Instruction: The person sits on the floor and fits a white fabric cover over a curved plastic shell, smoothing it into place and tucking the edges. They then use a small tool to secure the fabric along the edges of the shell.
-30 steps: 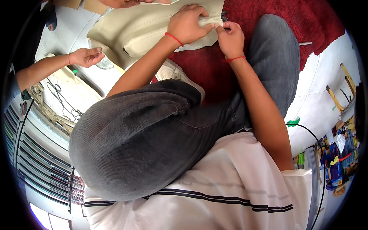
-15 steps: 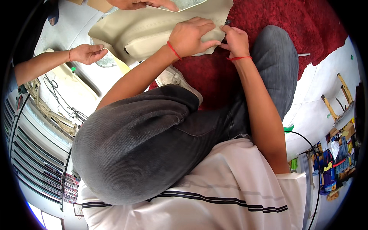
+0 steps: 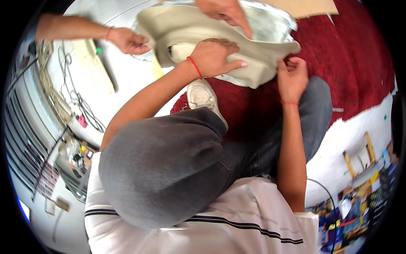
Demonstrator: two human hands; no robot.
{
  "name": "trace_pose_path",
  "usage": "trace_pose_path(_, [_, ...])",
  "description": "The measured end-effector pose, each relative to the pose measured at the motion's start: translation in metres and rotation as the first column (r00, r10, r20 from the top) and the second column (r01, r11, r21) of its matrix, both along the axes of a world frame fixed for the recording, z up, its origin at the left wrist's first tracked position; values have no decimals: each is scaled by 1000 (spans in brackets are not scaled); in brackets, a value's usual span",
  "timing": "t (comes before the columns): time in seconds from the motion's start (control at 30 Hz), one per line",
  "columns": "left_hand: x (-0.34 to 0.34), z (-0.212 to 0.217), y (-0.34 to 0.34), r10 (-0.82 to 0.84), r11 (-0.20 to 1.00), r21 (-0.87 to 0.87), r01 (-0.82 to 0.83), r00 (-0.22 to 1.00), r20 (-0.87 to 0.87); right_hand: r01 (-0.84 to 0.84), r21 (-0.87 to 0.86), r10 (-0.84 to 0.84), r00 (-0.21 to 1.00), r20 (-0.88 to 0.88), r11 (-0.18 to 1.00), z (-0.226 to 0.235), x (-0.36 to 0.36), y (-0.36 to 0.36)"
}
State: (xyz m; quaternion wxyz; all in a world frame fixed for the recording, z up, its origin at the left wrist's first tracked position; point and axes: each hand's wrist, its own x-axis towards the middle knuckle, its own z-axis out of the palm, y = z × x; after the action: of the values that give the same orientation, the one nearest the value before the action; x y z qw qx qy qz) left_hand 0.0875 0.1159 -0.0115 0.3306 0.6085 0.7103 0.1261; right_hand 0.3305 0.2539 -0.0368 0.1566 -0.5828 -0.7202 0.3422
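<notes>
A beige leather-like cover [image 3: 190, 25] with a stitched seam and a raised, padded part is draped over a grey-white panel [image 3: 272, 27]. My left hand [image 3: 213, 58] rests flat on the raised part, its thumb stretched out to the right. At the cover's right edge, my right hand [image 3: 293, 78] is closed, thumb and fingers pinching the rim; its fingertips are slightly blurred. Another person's hand [image 3: 129, 41] grips the cover's left edge. That person's other hand [image 3: 228, 13] reaches in from the top, fingers touching the far edge.
Under my feet and the panel spreads a red carpet [image 3: 351, 63]. To the left lie a beige trim piece [image 3: 95, 63] and black cables [image 3: 76, 97]. Cardboard [image 3: 296, 7] lies beyond the panel. A yellow-legged stand [image 3: 359, 156] and a cluttered pile [image 3: 355, 207] are at the right.
My right hand has shifted right along the cover's edge, away from my left hand. The view has tilted, showing more of the panel. The other person's upper hand now reaches further over the cover.
</notes>
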Motion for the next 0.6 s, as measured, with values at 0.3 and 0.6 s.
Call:
trace_pose_path(0.3, [-84, 11, -53, 19, 987, -161, -31, 997, -76, -824, -53, 781, 552, -293, 563, 44, -97, -27])
trace_pose_path(0.6, [-81, -24, -128, 430, 901, -8, -433, 897, -100, -954, -254, 939, 228, -259, 161, -2, -178, -30])
